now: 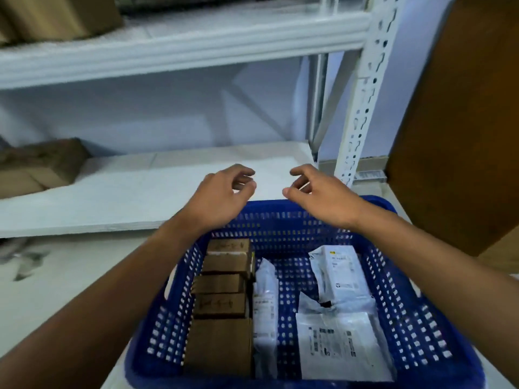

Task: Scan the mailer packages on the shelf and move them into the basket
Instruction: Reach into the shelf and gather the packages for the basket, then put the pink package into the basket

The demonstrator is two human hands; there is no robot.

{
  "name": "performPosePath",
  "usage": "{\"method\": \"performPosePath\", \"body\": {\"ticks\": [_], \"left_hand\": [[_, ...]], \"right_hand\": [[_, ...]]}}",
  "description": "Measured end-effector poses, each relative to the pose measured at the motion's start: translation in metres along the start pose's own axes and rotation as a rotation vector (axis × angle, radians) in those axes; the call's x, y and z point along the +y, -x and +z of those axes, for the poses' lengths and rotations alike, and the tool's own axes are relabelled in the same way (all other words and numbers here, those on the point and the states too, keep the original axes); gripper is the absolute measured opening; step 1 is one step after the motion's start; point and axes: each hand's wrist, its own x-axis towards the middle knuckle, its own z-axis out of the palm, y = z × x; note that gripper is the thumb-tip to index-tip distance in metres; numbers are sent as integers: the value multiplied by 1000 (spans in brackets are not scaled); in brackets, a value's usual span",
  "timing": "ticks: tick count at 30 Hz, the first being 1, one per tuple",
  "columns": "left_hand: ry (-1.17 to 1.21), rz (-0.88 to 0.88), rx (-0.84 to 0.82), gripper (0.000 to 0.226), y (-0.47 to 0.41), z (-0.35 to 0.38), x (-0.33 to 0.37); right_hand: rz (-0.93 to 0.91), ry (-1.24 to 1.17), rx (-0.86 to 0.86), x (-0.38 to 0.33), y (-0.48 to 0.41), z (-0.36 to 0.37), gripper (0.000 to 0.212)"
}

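Note:
A blue perforated basket (415, 304) stands in front of me below the white shelf (112, 197). Inside it lie white mailer packages (337, 343) on the right and in the middle, and several brown cardboard boxes (222, 304) along the left. My left hand (222, 197) and my right hand (323, 195) hover side by side above the basket's far rim, near the shelf's front edge. Both have loosely curled fingers and hold nothing. No scanner is in view.
Brown cardboard boxes (39, 167) sit at the left end of the shelf, and another box (56, 18) rests on the upper shelf. A white slotted upright (362, 102) rises at the right, beside a brown wooden panel (460, 122).

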Motion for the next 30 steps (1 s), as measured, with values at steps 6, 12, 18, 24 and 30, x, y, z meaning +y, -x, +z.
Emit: {"method": "performPosePath", "body": {"ticks": [6, 12, 18, 24, 30], "left_hand": [[119, 19, 132, 22, -54, -83, 7], [194, 68, 144, 39, -87, -169, 60], [164, 47, 176, 30, -105, -278, 135], [122, 51, 193, 20, -114, -377, 203], [87, 50, 212, 20, -124, -482, 272]], "right_hand": [[-106, -84, 116, -67, -55, -52, 42], [-135, -101, 124, -145, -79, -116, 32], [-138, -125, 130, -244, -96, -199, 35], [-157, -105, 117, -334, -95, -271, 62], [-212, -86, 123, -430, -98, -349, 62]]}}
